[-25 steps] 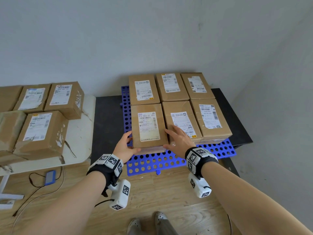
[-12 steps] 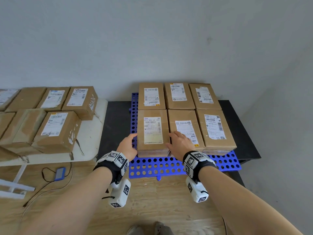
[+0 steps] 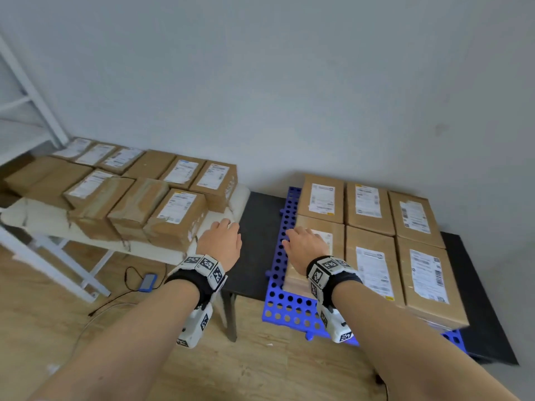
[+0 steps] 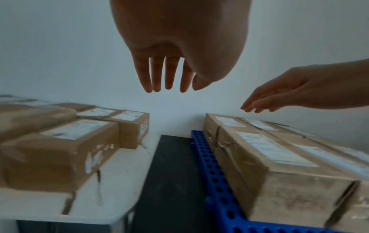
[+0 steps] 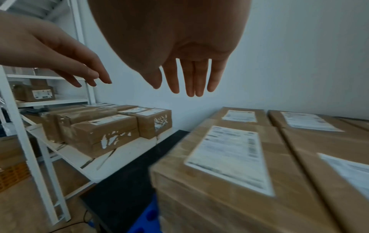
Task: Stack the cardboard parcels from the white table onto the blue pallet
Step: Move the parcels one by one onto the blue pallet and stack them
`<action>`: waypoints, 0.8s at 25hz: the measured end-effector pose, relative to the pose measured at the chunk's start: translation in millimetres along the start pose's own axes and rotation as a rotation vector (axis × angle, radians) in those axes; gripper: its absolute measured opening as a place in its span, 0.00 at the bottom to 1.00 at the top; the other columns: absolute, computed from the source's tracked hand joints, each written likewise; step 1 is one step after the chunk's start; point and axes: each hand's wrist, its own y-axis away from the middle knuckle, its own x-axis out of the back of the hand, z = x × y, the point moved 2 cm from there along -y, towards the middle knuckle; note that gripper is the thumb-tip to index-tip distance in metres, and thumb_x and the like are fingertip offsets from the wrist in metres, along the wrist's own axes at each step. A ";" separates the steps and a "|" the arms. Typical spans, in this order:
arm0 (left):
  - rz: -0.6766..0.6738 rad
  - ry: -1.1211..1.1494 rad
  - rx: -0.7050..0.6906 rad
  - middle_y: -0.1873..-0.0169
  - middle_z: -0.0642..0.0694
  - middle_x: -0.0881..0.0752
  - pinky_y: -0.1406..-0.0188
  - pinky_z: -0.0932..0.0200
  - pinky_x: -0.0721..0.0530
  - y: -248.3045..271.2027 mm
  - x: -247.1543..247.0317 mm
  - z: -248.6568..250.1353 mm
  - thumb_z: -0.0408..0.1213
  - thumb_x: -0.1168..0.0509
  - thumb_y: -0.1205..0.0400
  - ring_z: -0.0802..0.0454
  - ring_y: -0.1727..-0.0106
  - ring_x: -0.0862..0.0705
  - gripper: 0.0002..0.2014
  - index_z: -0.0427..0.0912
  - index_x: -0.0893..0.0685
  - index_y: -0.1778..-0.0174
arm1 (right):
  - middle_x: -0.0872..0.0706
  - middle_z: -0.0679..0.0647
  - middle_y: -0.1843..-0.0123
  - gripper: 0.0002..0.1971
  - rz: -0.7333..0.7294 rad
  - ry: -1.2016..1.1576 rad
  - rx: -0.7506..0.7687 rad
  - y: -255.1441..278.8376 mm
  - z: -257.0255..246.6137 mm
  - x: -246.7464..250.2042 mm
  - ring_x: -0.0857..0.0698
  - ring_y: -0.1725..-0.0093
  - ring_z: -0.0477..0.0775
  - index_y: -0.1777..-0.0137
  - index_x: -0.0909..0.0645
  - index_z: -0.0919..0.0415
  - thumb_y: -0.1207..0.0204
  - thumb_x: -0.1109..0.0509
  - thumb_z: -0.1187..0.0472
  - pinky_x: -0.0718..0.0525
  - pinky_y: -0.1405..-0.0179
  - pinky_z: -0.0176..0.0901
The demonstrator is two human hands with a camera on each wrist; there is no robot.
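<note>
Both hands are empty with fingers loosely spread: the left hand (image 3: 220, 241) hovers by the white desk (image 3: 225, 231), the right hand (image 3: 305, 246) over the blue pallet (image 3: 285, 309). Six parcels (image 3: 373, 270) sit edge to edge on the pallet, likely to keep a flat layer, while the nearest desk parcel (image 3: 176, 218) waits just left of the left hand.

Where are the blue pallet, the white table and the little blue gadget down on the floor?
blue pallet (image 3: 289, 309): head view, on its bare perforated front-left corner.
white table (image 3: 52, 224): head view, on the bare top near its front edge.
blue gadget (image 3: 147, 282): head view, on the middle of its flat top.
</note>
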 end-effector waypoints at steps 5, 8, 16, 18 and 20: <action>-0.038 -0.144 -0.003 0.37 0.46 0.21 0.45 0.51 0.21 3.3 9.1 -102.2 0.44 0.52 0.13 0.46 0.36 0.24 0.17 0.45 0.25 0.35 | 0.23 0.57 0.30 0.20 0.001 0.020 0.050 -40.1 -90.8 -13.7 0.24 0.32 0.60 0.28 0.29 0.59 0.14 0.50 0.52 0.25 0.34 0.54; -0.088 -0.138 -0.033 0.32 0.45 0.23 0.41 0.52 0.21 4.1 6.9 -172.0 0.43 0.52 0.13 0.46 0.33 0.25 0.17 0.44 0.24 0.35 | 0.23 0.57 0.31 0.20 0.000 0.002 0.015 -65.4 -147.8 -23.5 0.24 0.32 0.60 0.29 0.28 0.60 0.14 0.50 0.52 0.26 0.34 0.54; -0.203 -0.044 -0.082 0.38 0.46 0.19 0.44 0.50 0.19 -12.3 -6.7 -286.3 0.41 0.52 0.13 0.46 0.38 0.22 0.16 0.43 0.25 0.33 | 0.23 0.56 0.30 0.20 -0.091 -0.112 -0.100 -117.7 -252.0 -59.6 0.23 0.33 0.59 0.29 0.27 0.59 0.14 0.50 0.52 0.25 0.37 0.51; -0.241 0.026 -0.063 0.40 0.45 0.19 0.48 0.52 0.19 -18.8 -16.6 -294.3 0.41 0.52 0.13 0.46 0.41 0.20 0.16 0.43 0.26 0.33 | 0.23 0.56 0.30 0.20 -0.134 -0.162 -0.139 -130.7 -260.0 -71.8 0.24 0.33 0.58 0.29 0.28 0.59 0.14 0.50 0.53 0.24 0.38 0.51; -0.299 0.143 0.000 0.43 0.44 0.18 0.52 0.52 0.19 -24.3 -30.0 -299.8 0.41 0.52 0.13 0.46 0.45 0.19 0.16 0.42 0.26 0.33 | 0.24 0.57 0.29 0.20 -0.184 -0.245 -0.193 -143.4 -261.9 -84.8 0.24 0.31 0.58 0.27 0.30 0.59 0.15 0.49 0.53 0.23 0.37 0.52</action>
